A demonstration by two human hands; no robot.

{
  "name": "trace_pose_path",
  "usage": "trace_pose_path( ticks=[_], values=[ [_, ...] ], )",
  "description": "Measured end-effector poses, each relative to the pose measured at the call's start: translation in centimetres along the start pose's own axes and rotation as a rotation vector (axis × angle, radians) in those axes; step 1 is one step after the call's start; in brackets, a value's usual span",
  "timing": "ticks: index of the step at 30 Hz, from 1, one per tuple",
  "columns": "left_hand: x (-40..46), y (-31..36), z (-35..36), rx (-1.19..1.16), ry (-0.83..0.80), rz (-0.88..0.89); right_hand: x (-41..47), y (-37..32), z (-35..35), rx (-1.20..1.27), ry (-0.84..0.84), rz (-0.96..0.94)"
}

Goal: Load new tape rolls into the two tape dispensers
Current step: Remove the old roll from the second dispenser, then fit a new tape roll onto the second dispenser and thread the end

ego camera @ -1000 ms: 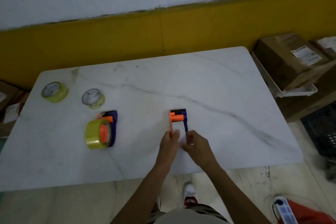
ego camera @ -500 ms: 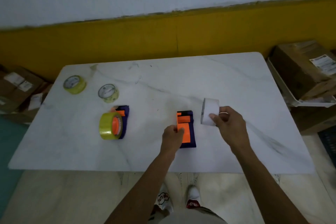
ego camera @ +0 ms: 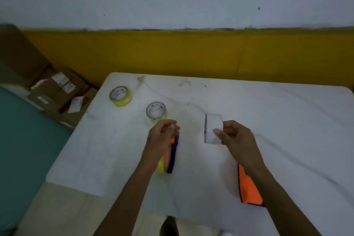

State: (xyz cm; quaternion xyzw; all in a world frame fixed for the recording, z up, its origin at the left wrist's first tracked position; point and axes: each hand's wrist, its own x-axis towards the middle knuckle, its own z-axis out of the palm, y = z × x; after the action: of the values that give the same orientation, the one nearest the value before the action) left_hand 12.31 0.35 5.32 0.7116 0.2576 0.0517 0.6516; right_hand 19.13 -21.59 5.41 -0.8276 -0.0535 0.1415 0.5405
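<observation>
White marble table [ego camera: 287,130] fills the lower view, seen from above, and every place below is given relative to it.

Off its left edge, cardboard boxes [ego camera: 57,90] sit stacked on the floor. At its far left corner lies a yellow roll [ego camera: 120,96], flat on its side. Just right of that and nearer lies a second roll [ego camera: 156,111], paler, also flat.

The left hand [ego camera: 162,136] hovers over the table's left-middle, fingers curled loosely inward and holding nothing visible. It sits directly above the first dispenser [ego camera: 172,153], purple and orange, which carries a yellow tape roll; the forearm hides much of it.

The right hand [ego camera: 235,138] hovers over the table's centre, thumb and fingers pinching a white core [ego camera: 212,129], held on edge above the surface. This core is well apart from the left hand.

Near the table's front edge, under the right forearm, lies the second dispenser [ego camera: 249,188], its orange face up, with no roll showing on it.

Counted: two dispensers, two loose rolls on the table, one roll mounted, one white core in hand.
</observation>
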Motion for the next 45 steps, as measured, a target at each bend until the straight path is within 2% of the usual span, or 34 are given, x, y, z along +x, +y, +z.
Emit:
trace_pose_path(
  ticks=[5, 9, 11, 14, 16, 19, 22, 24, 26, 28, 31, 34, 36, 38, 41, 43, 45],
  values=[
    [8.9, -1.9, -12.4, 0.026, 0.17, -0.081, 9.3, -3.7, 8.7, -0.182, 0.022, -0.081],
    [16.4, -4.3, -19.3, 0.225, 0.188, -0.186, 18.8, -6.1, 17.5, -0.391, 0.048, -0.204],
    [19.8, -5.4, -21.0, 0.519, 0.189, -0.1, 22.4, -6.6, 21.8, -0.511, 0.057, -0.277],
    [24.2, -7.5, -22.0, 1.182, 0.138, 0.19, 25.7, -5.8, 27.0, -0.806, -0.013, -0.341],
    [26.3, -8.4, -22.0, 1.345, 0.115, 0.202, 27.0, -5.4, 29.0, -0.927, -0.064, -0.338],
    [28.1, -8.6, -22.7, 1.211, 0.111, 0.144, 26.9, -5.8, 29.7, -0.858, -0.058, -0.36],
    [27.6, -4.4, -22.6, 0.805, 0.145, 0.064, 24.1, -7.9, 29.1, -0.564, -0.052, -0.394],
    [26.2, -0.6, -21.4, 0.552, 0.109, -0.021, 22.1, -9.9, 28.3, -0.275, -0.173, -0.223],
    [23.8, 2.7, -19.5, 0.438, 0.021, 0.029, 19.8, -11.9, 27.2, -0.051, -0.27, -0.073],
    [21.0, 5.3, -16.9, 0.275, -0.092, 0.092, 17.3, -13.5, 25.6, 0.151, -0.23, -0.053],
    [17.0, 7.0, -11.6, 0.127, -0.206, 0.129, 13.1, -14.2, 21.5, 0.341, -0.037, -0.044],
    [12.9, 6.8, -5.4, 0.128, -0.266, 0.168, 9.4, -13.0, 15.7, 0.385, 0.136, -0.063],
    [10.0, 5.7, -1.3, 0.176, -0.331, 0.177, 7.1, -11.3, 10.9, 0.33, 0.249, -0.062],
    [6.7, 3.8, 2.5, 0.196, -0.427, 0.093, 4.5, -8.4, 5.6, 0.212, 0.315, -0.064],
    [1.7, -0.6, 7.7, 0.344, -0.621, -0.12, 0.2, -3.0, -2.4, 0.041, 0.354, -0.05],
    [-1.3, -3.4, 10.5, 0.514, -0.653, -0.19, -2.9, 0.9, -6.3, -0.018, 0.345, -0.007],
    [-3.7, -5.1, 13.4, 0.568, -0.624, -0.26, -5.6, 4.8, -8.9, -0.013, 0.298, 0.058]
  ],
)
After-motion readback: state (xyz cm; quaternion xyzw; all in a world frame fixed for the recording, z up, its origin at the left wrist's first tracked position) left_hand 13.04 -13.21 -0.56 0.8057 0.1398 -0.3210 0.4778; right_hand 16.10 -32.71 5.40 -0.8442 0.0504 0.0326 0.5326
